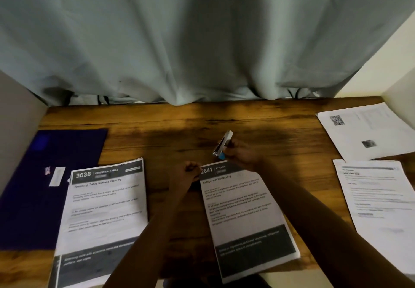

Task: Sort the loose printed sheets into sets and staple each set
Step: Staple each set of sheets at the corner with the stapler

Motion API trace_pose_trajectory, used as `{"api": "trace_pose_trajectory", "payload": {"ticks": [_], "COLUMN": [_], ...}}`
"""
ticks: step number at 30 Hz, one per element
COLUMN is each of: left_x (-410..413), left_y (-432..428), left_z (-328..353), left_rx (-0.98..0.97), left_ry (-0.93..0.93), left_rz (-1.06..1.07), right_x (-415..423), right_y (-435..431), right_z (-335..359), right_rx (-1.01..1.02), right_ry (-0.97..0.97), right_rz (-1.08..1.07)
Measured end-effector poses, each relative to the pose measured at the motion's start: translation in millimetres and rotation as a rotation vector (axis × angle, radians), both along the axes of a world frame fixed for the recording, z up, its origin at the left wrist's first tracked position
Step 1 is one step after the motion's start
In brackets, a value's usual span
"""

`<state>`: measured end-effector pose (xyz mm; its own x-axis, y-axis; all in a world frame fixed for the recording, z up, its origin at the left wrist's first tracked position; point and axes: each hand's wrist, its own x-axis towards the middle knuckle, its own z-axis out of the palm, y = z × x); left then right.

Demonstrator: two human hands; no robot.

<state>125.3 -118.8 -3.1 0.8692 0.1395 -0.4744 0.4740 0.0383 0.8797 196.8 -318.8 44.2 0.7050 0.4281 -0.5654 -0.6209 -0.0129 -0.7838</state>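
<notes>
Wooden desk (157,134) with a grey-blue curtain (202,40) hanging behind it and a dark blue folder (45,186) on the left side. The 2641 set (242,209) lies near the middle of the desk, a bit skewed. The 3638 set (105,204) sits to its left, and more loose sheets (381,197) are over on the right.

Paper like this is light and floppy and the pages slide over each other easily, so the best hold is probably right at the top-left corner where the staple goes, keeping the edges squared up.

That's pretty much what the person is doing. The left hand (189,172) is curled up tight at that corner of the 2641 set and looks to be pinching it, with the forearm coming in from below. The right hand (240,152) is wrapped around a small white stapler (223,145) with a blue end, tilted up just above the sheet's top edge and not biting the paper yet.
</notes>
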Motion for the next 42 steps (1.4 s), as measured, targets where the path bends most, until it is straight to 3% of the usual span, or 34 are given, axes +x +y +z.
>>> {"api": "trace_pose_trajectory", "payload": {"ticks": [6, 15, 22, 27, 42], "left_x": [-4.9, -10.2, -13.3, -14.4, -15.0], "left_y": [0.5, -3.8, -2.2, -2.0, -1.4], "left_z": [3.3, 5.4, 7.4, 5.9, 13.4], "left_rx": [0.175, 0.225, 0.305, 0.292, 0.231], "left_ry": [-0.087, -0.146, -0.177, -0.204, -0.141], "left_rz": [-0.071, -0.093, -0.099, -0.066, -0.044], "right_x": [-9.4, -6.8, -9.8, -11.4, -15.3], "right_y": [5.4, 20.5, 24.2, 24.8, 36.2], "right_z": [0.2, 12.6, 19.0, 23.6, 20.3], "right_rx": [-0.182, -0.402, -0.388, -0.432, -0.477], "right_ry": [-0.305, -0.427, -0.432, -0.455, -0.450], "right_rz": [0.139, 0.393, 0.346, 0.494, 0.503]}}
